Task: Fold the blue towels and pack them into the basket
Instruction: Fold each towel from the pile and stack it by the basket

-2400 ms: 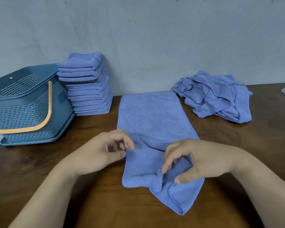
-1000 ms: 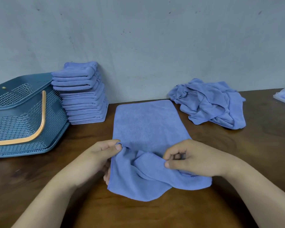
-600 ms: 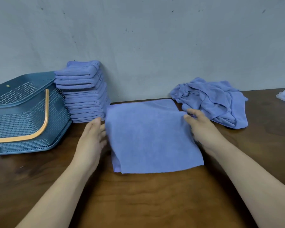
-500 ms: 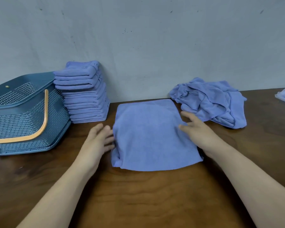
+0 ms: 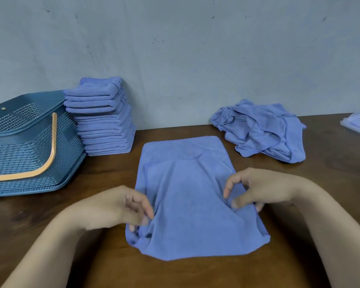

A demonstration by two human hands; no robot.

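**A:** Where's the towel?

**B:** The towel (image 5: pixel 191 204) lies on the desk (image 5: pixel 195 273), straight in front of the person. It's doubled over, and the upper layer is drawn into soft ridges between the hands.

**A:** And the hands?

**B:** Apart, one at each side edge. The left hand (image 5: pixel 121 208) pinches the left edge by the near corner, with cloth bunched under its curled fingers, though it's slightly blurred. The right hand (image 5: pixel 258 190) nips the right edge between thumb and forefinger.

**A:** How will it handle?

**B:** Light and limp, I'd judge. It's plush, it sags wherever it's unsupported, and it holds no shape. It looks neither slippery nor fragile. I'd take it at the edges or corners, both sides together, and keep it taut so the layers don't creep.

**A:** What's around it?

**B:** Far left, by the wall, there's a stack of folded towels (image 5: pixel 104 121), just beside the basket (image 5: pixel 15 154). The basket's orange handle is down and no towel shows in it. Far right there's a heap of loose towels (image 5: pixel 262 132). Folding is well along, but I'd say packing hasn't started.
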